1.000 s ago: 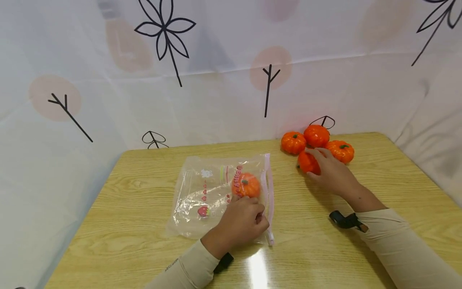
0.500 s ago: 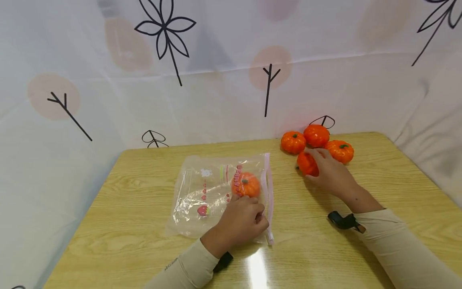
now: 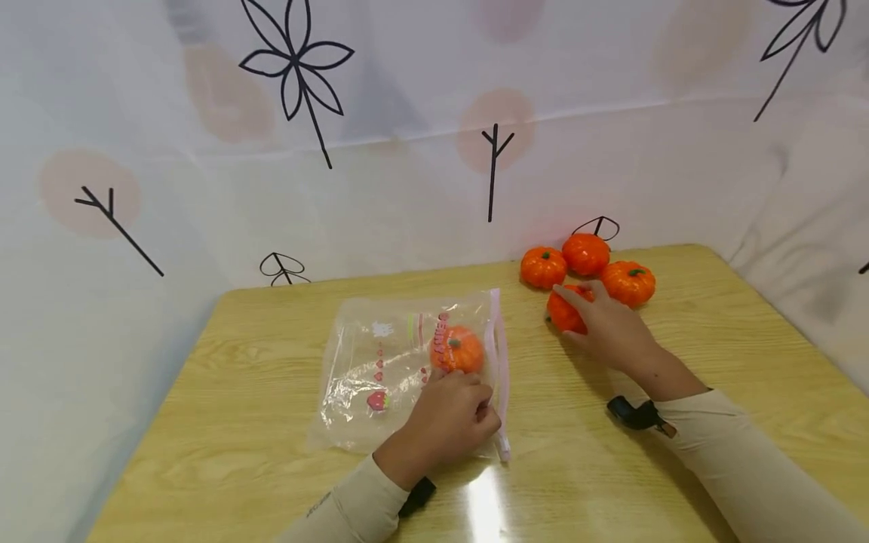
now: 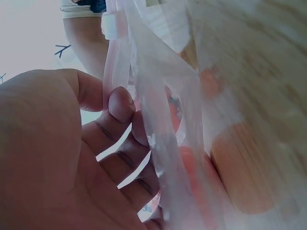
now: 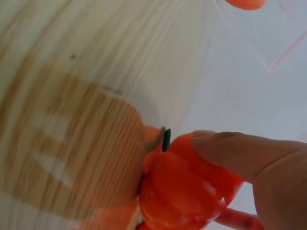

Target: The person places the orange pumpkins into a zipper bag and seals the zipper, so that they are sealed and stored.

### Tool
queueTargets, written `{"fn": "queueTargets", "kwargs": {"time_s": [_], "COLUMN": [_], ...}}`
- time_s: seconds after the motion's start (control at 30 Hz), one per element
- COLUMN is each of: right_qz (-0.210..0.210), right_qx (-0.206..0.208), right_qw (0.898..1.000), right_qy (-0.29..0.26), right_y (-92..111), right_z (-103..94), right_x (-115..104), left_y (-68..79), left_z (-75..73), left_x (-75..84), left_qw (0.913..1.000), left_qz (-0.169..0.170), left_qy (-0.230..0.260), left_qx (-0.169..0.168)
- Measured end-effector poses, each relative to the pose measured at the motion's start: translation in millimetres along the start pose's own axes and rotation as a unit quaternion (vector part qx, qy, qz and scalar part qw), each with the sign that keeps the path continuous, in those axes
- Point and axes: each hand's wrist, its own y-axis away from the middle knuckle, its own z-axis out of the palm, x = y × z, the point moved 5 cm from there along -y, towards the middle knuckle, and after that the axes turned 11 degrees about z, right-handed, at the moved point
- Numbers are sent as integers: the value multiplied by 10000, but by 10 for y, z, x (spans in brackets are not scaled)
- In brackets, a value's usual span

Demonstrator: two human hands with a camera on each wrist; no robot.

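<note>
1. Nearest, at the bottom of the head view, the person's beige left sleeve (image 3: 349, 501) enters at lower centre and the beige right sleeve (image 3: 760, 471) at lower right, each with a black device at the wrist.
2. The left hand (image 3: 448, 415), just below centre, pinches the near part of a clear, flat plastic bag (image 3: 353, 377) with its fingers; the left wrist view shows thumb and fingertip meeting at the film.
3. The bag lies left of centre on the pale wood-grain table (image 3: 217, 415). It carries red strawberry and heart prints, and a pink zip strip (image 3: 505, 369) runs down its right edge.
4. A glossy, ribbed orange toy pumpkin (image 3: 467, 351) shows through the bag beside that strip, red lettering across its left part.
5. Right of centre, the right hand (image 3: 614, 332) holds a red-orange ribbed pumpkin (image 3: 563, 313) between thumb and fingers; it is tilted, its green stem pointing left.
6. Just beyond stand three glossy orange pumpkins in a close cluster: one at left (image 3: 543, 269), one at right (image 3: 628, 285), one farthest back (image 3: 585, 254).
7. Behind the table hangs a white cloth (image 3: 407, 219) with black plant drawings and peach spots.
</note>
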Motion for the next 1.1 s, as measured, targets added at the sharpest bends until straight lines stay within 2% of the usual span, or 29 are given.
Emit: {"fn": "queueTargets", "kwargs": {"time_s": [0.13, 0.37, 0.6, 1.1], "right_qz": [-79, -105, -239, -284], "right_qx": [53, -171, 3, 88], "right_qw": [10000, 9998, 9996, 9994], "right_qy": [30, 35, 139, 167], "right_y": [-1, 16, 46, 90], "right_z": [-14, -6, 15, 55], "right_x": [-34, -77, -101, -164], "left_y": [-3, 0, 3, 6], "left_z": [-18, -11, -18, 10], "left_x": [1, 2, 4, -4], "left_qw": [9999, 10000, 10000, 10000], "left_qz": [19, 2, -30, 3], "left_qy": [-76, -35, -26, -10], "left_qx": [106, 82, 85, 58]}}
